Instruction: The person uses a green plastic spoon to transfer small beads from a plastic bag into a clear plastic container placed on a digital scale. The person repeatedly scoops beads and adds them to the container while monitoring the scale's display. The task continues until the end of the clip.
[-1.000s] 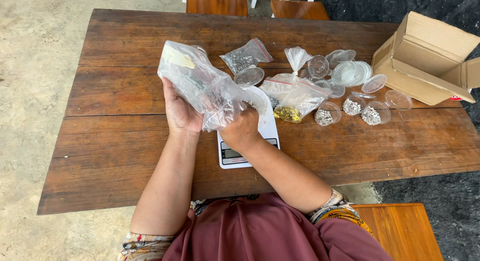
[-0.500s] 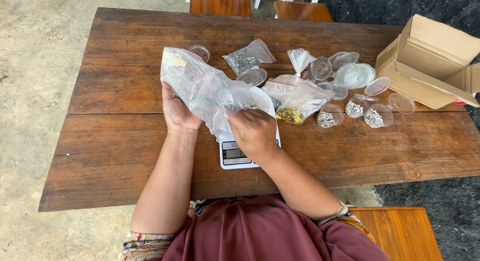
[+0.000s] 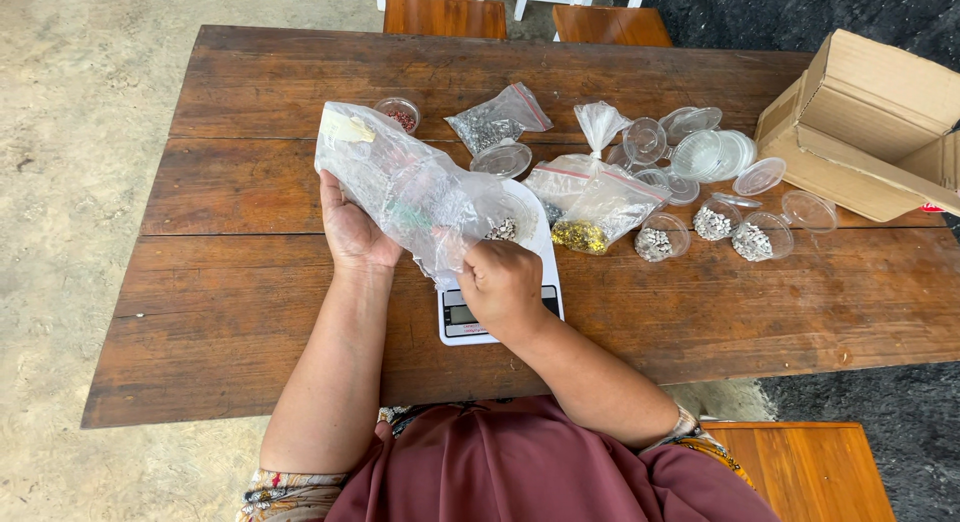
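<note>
At the centre of the frame the left hand (image 3: 350,227) props up one large clear plastic bag (image 3: 410,187) from behind, its grip closed on the bag's back, while the right hand (image 3: 503,287) pinches the bag's lower end in a tight grip just above one white scale (image 3: 500,302) on the wooden bench (image 3: 250,192). To the right lie three smaller bags: one with grey bits (image 3: 497,122), one knotted (image 3: 600,125) and one with yellow bits (image 3: 597,207). Three open cups of pale pieces (image 3: 715,222) stand near one cardboard box (image 3: 865,122) at the upper right, and one small cup of red bits (image 3: 399,114) sits at the upper left.
</note>
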